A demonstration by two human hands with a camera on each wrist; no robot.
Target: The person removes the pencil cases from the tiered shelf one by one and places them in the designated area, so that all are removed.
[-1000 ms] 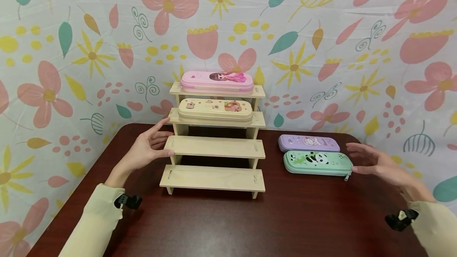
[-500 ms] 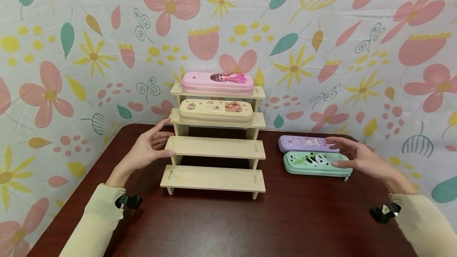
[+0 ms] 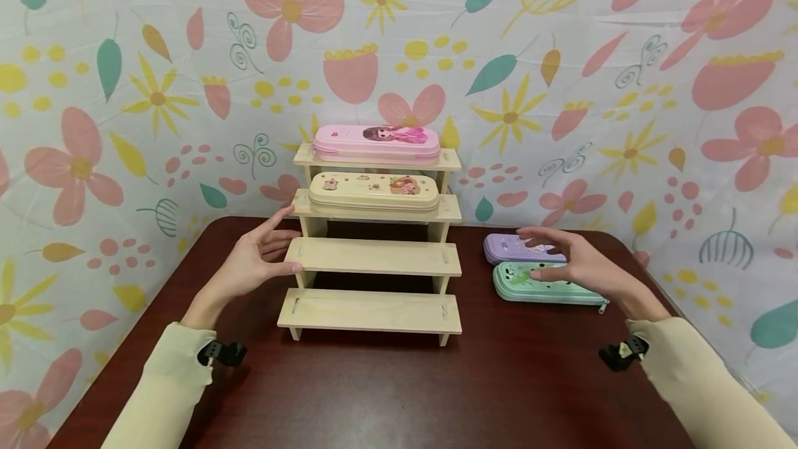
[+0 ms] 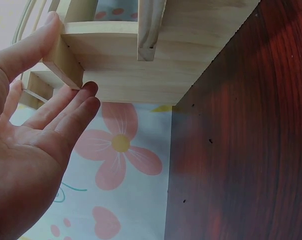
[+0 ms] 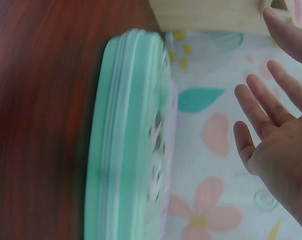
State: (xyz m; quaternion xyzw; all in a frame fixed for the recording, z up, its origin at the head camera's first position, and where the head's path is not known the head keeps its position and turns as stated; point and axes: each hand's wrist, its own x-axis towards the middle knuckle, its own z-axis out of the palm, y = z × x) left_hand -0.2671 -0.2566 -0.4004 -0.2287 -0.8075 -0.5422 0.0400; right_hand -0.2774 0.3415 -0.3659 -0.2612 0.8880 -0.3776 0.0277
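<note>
A stepped wooden display rack (image 3: pixel 374 256) with several tiers stands on the dark table. On its top step lies a pink pencil case (image 3: pixel 368 147); a cream pencil case (image 3: pixel 368 192) lies one step below. My left hand (image 3: pixel 246 265) touches the rack's left side, thumb and index finger spread against the step ends. To the right, a mint panda pencil case (image 3: pixel 530 291) lies in front of a purple pencil case (image 3: pixel 500 248). Above these two, my right hand (image 3: pixel 589 269) hovers with fingers spread, apart from the mint case's zip side (image 5: pixel 126 140) in the right wrist view.
The two lower steps bear no case. A floral cloth backdrop (image 3: pixel 511 33) hangs behind the reddish-brown table (image 3: pixel 399 393). Black camera straps (image 3: pixel 224 353) sit on both wrists.
My right hand has moved left, from the right ends of the mint and purple cases to above them. The left hand and all the cases have stayed in place.
</note>
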